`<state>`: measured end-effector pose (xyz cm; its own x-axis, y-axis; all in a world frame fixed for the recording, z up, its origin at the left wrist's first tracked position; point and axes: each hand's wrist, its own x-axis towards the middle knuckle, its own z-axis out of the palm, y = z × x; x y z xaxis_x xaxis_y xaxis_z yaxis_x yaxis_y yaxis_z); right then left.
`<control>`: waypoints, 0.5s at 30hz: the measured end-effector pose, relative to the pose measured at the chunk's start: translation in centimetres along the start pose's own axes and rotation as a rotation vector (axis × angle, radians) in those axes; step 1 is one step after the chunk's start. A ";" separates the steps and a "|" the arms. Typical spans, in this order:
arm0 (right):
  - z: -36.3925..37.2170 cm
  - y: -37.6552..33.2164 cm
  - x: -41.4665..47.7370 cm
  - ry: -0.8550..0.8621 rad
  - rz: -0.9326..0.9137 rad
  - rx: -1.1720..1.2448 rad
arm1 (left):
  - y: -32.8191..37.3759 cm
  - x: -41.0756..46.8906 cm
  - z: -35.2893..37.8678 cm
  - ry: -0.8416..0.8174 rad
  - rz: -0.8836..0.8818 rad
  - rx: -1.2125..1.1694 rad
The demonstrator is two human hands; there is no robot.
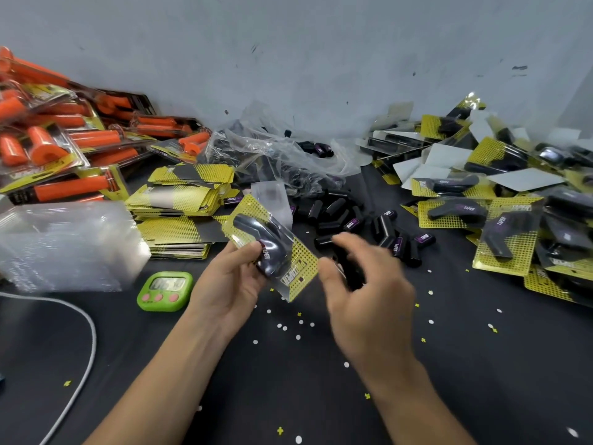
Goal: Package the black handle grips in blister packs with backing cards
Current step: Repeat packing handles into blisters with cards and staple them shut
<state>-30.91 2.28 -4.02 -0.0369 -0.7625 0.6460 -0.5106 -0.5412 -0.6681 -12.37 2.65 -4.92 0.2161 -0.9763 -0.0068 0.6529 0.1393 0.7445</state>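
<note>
- Black table (pixel 481 380) right under you, speckled with white and yellow punch-outs; its barest stretch is here at your near edge.
- Grey wall (pixel 321 43) closes off the far side.
- Finished packs (pixel 507 239) heap up on the right and orange packs (pixel 64 149) on the left. Clear blisters (pixel 64 242) and backing cards (pixel 179 200) sit beside those, with loose black grips (pixel 337 210) in the centre.
- Your left hand (pixel 231 284) grips a blister pack (pixel 272 248), one grip inside, above mid-table.
- Your right hand (pixel 369 284), blurred, curls round a second grip (pixel 348 271) just beside it.
- Green timer (pixel 165 290) and white cable (pixel 86 332) lie near left.
</note>
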 end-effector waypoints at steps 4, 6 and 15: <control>1.1 -0.9 -1.3 -0.383 0.080 0.123 | 0.3 -0.5 -0.4 -0.167 -0.072 0.028; 1.2 -0.7 -0.9 -0.494 0.154 0.195 | 0.3 -0.6 -0.4 -0.235 -0.105 0.049; -2.0 0.3 5.9 -0.020 0.607 1.071 | 1.1 -0.3 -0.3 -0.015 -0.214 -0.054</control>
<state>-33.01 -1.61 0.35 -0.0043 -0.9921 0.1254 0.5472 -0.1073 -0.8301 -11.55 3.10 -4.30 0.0581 -0.9869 -0.1503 0.7209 -0.0627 0.6902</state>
